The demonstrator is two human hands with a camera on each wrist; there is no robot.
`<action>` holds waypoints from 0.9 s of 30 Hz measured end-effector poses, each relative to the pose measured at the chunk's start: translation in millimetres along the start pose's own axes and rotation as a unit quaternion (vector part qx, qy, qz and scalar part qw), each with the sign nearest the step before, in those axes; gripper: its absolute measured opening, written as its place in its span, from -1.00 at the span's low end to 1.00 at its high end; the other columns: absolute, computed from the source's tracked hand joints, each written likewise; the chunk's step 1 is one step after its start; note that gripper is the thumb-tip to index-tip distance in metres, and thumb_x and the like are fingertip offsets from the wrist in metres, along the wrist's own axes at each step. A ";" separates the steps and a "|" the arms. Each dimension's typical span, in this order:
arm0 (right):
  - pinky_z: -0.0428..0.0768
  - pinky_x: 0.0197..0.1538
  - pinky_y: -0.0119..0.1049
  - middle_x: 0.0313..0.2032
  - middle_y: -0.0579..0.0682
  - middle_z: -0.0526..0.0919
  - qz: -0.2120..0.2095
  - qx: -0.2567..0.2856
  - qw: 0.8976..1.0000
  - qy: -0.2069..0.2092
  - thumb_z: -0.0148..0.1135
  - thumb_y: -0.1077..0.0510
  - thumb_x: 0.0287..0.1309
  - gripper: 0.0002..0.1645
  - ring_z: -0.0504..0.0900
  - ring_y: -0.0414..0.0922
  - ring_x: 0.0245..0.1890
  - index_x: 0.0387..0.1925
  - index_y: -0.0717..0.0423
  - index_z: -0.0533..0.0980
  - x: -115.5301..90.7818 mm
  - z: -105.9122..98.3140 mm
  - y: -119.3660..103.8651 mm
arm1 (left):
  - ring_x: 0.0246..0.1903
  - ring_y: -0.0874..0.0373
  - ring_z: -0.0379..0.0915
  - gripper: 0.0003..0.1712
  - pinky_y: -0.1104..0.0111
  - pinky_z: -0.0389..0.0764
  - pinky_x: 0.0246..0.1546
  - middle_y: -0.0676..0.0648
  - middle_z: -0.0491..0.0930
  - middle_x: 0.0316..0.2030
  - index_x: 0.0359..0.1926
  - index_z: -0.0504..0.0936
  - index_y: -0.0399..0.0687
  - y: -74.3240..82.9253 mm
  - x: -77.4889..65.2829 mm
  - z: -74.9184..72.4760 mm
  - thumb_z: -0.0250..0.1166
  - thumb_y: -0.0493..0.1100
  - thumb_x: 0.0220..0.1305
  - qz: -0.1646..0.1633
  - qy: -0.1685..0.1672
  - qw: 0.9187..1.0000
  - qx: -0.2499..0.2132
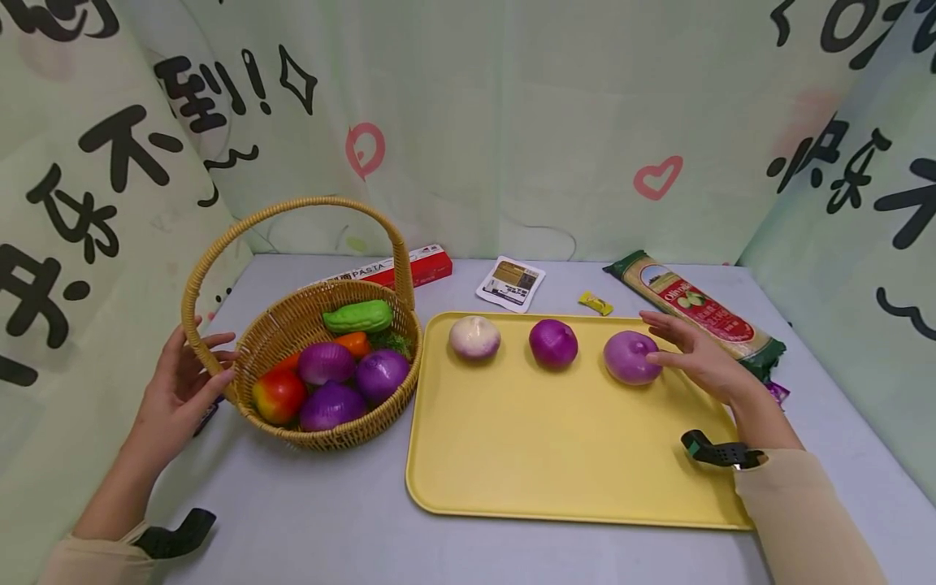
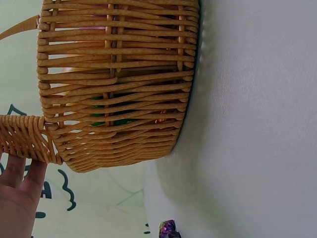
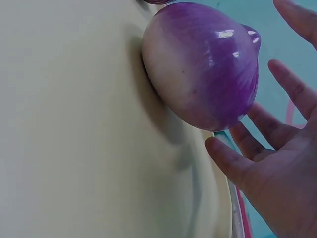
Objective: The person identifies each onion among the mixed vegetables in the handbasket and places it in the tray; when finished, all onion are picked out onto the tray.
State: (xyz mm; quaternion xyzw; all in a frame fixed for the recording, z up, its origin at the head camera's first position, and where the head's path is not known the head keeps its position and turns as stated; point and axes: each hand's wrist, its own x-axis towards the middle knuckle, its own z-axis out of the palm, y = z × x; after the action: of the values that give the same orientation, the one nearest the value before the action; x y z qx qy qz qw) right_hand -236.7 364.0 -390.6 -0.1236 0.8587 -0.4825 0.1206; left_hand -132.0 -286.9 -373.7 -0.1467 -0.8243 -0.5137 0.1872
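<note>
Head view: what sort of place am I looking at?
Probably a makeshift, screened-off spot for tabletop work: printed cloth hangs behind and on both sides of a pale table, which bears a basket and a yellow tray.

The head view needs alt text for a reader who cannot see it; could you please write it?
A person's right hand is open beside a purple onion, rightmost of three round vegetables on a yellow tray, while the left hand holds the handle of a wicker basket of produce. A pasta box and other packages lie behind.
</note>
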 end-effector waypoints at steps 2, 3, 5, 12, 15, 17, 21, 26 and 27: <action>0.07 0.30 0.38 0.39 0.30 0.01 0.001 0.000 1.000 0.000 0.19 0.13 0.21 -0.15 -0.07 0.30 0.40 0.44 -0.01 0.02 0.4 0.1 -0.7 | -0.02 0.47 0.49 -0.07 0.74 0.48 -0.09 0.24 0.43 0.13 0.46 -0.05 0.04 -0.1 -0.1 0.0 0.11 -0.56 0.17 0.000 0.000 1.000 -0.003; 0.07 0.30 0.38 0.39 0.30 0.00 0.002 0.000 1.000 0.000 0.19 0.13 0.21 -0.15 -0.07 0.30 0.41 0.44 -0.02 0.02 0.6 0.2 -1.1 | -0.02 0.47 0.49 -0.07 0.74 0.48 -0.09 0.24 0.43 0.13 0.46 -0.05 0.04 -0.2 -0.2 0.0 0.12 -0.56 0.17 -0.001 0.000 1.000 -0.004; 0.06 0.29 0.39 0.40 0.29 -0.01 0.004 0.001 1.000 0.000 0.18 0.13 0.21 -0.15 -0.08 0.30 0.41 0.44 -0.03 0.01 0.8 0.0 -2.3 | -0.02 0.46 0.49 -0.06 0.73 0.48 -0.10 0.23 0.43 0.13 0.46 -0.05 0.04 -0.2 -0.2 0.0 0.12 -0.56 0.17 -0.002 0.001 1.000 -0.003; 0.02 0.28 0.42 0.43 0.26 -0.04 0.012 -0.004 1.000 0.001 0.17 0.10 0.21 -0.14 -0.11 0.29 0.42 0.45 -0.08 0.00 2.2 -0.9 -7.9 | -0.02 0.45 0.49 -0.06 0.74 0.48 -0.10 0.25 0.43 0.13 0.46 -0.05 0.05 -0.5 -0.1 0.0 0.12 -0.56 0.17 -0.004 0.002 1.000 0.002; 0.02 0.28 0.43 0.42 0.27 -0.03 0.014 -0.007 1.000 0.003 0.18 0.09 0.21 -0.14 -0.11 0.29 0.42 0.45 -0.08 0.01 2.4 -0.7 -10.2 | -0.02 0.46 0.49 -0.06 0.74 0.47 -0.09 0.26 0.43 0.12 0.46 -0.05 0.05 -0.5 -0.2 0.0 0.13 -0.56 0.17 -0.004 0.002 1.000 0.007; 0.02 0.27 0.43 0.41 0.28 -0.02 0.013 -0.009 1.000 0.004 0.18 0.09 0.21 -0.15 -0.10 0.29 0.42 0.44 -0.07 0.01 2.4 -0.9 -12.0 | -0.02 0.46 0.49 -0.06 0.75 0.47 -0.09 0.27 0.43 0.12 0.46 -0.05 0.05 -0.6 -0.2 -0.1 0.12 -0.56 0.17 -0.003 0.001 1.000 0.008; 0.05 0.27 0.42 0.39 0.27 0.03 0.004 -0.026 1.000 0.011 0.17 0.09 0.21 -0.16 -0.07 0.29 0.41 0.44 -0.07 0.02 3.1 -2.3 -18.5 | -0.02 0.47 0.49 -0.06 0.75 0.47 -0.09 0.30 0.42 0.12 0.46 -0.06 0.05 -0.7 0.0 -0.3 0.12 -0.56 0.17 -0.004 0.000 1.000 0.007; 0.17 0.26 0.36 0.40 0.21 0.06 -0.023 -0.050 0.998 0.016 0.16 0.09 0.22 -0.16 -0.01 0.28 0.39 0.45 -0.08 0.01 6.7 -5.1 -31.6 | -0.02 0.49 0.48 -0.06 0.75 0.47 -0.10 0.31 0.42 0.11 0.46 -0.05 0.07 0.3 0.2 0.0 0.12 -0.54 0.18 -0.009 0.001 1.000 0.011; 0.20 0.27 0.32 0.41 0.18 0.05 -0.027 -0.055 0.998 0.015 0.16 0.09 0.23 -0.16 0.01 0.26 0.39 0.45 -0.08 0.01 7.8 -5.3 -34.3 | -0.02 0.49 0.48 -0.07 0.75 0.47 -0.10 0.31 0.42 0.11 0.46 -0.05 0.07 0.4 0.2 0.1 0.13 -0.54 0.18 -0.010 0.002 1.000 0.012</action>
State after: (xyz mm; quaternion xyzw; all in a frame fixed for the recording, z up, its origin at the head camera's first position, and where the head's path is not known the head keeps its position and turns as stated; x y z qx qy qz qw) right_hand -242.5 348.4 -359.1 -0.1461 0.8821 -0.4391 0.0879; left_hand -132.1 -286.6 -373.3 -0.1354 -0.8316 -0.5057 0.1855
